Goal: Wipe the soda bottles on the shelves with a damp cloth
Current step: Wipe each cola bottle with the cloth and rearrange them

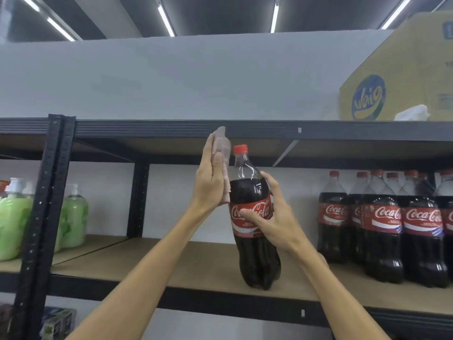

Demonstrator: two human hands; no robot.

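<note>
a: where is the soda bottle (247,192) now?
b: it is near the front of the shelf (171,261), leaning a bit. its bottom is down at the board, but i cannot tell if it touches.
a: who holds it?
b: the right hand (274,217) holds it. the thumb and fingers curl round the red label.
a: and the cloth (221,143)?
b: it is pink. the left hand (208,182) is flat, with fingers straight. it presses the cloth on the left side of the soda bottle, up by the neck.
a: so is the job done?
b: no, i think it is only a small way in. this one is being wiped now. the other bottles (382,229) stand in a bunch to the right on the same shelf, and no hand is on them. i cannot tell if any are clean yet.
a: what else is there?
b: green soap bottles (73,217) on the left, and a yellow box (404,69) up top.
</note>
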